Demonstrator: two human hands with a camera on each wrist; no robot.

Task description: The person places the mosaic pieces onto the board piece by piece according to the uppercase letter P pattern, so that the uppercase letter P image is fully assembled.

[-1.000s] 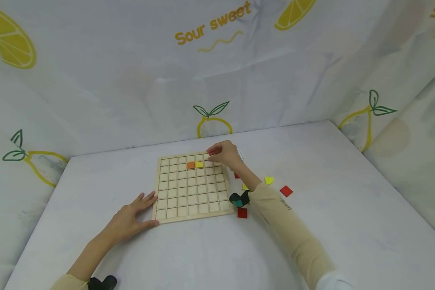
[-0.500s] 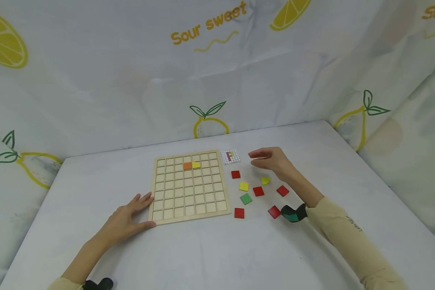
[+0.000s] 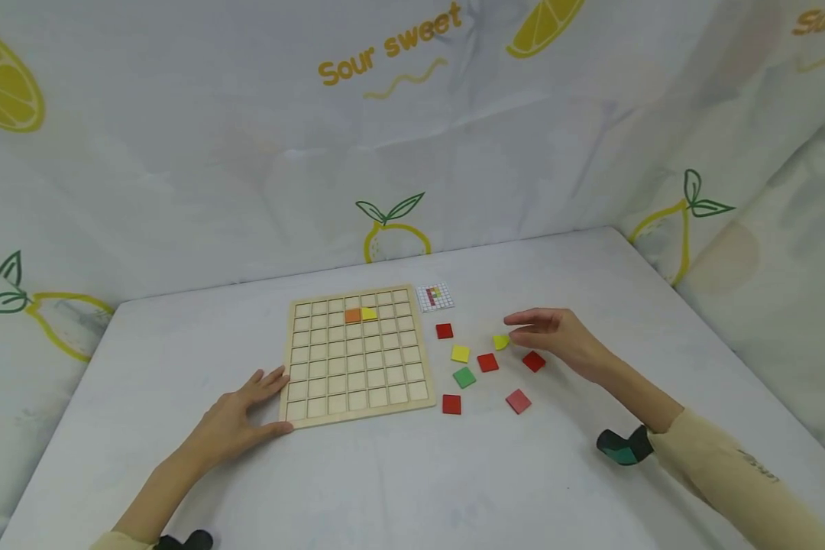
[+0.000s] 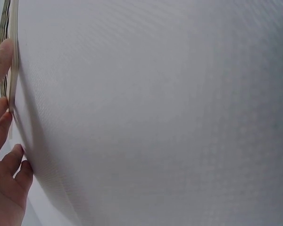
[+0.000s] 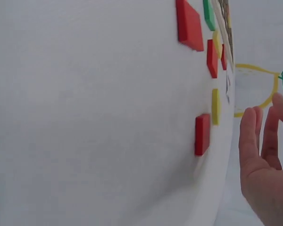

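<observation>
A wooden grid board (image 3: 347,367) lies flat on the table; an orange square tile (image 3: 353,315) and a yellow tile with a curved edge (image 3: 369,314) sit side by side in its upper cells. At the board's lower left corner my left hand (image 3: 237,416) rests with spread fingers touching the edge. Over the loose tiles hovers my right hand (image 3: 557,340), fingers loosely extended and holding nothing. Just by its fingertips lies a yellow curved tile (image 3: 500,342), with a red tile (image 3: 533,361) below. The right wrist view shows this hand (image 5: 269,155) raised off the table.
Between board and right hand lie more loose tiles: a yellow square (image 3: 460,354), a green square (image 3: 464,377) and several red ones, such as a red tile (image 3: 451,404). A small pattern card (image 3: 435,297) lies beside the board's upper right corner. A printed cloth (image 3: 247,168) hangs behind.
My right hand has left the upper right of the board and moved rightward, then down over the loose tiles. The left hand stays at the board's corner.
</observation>
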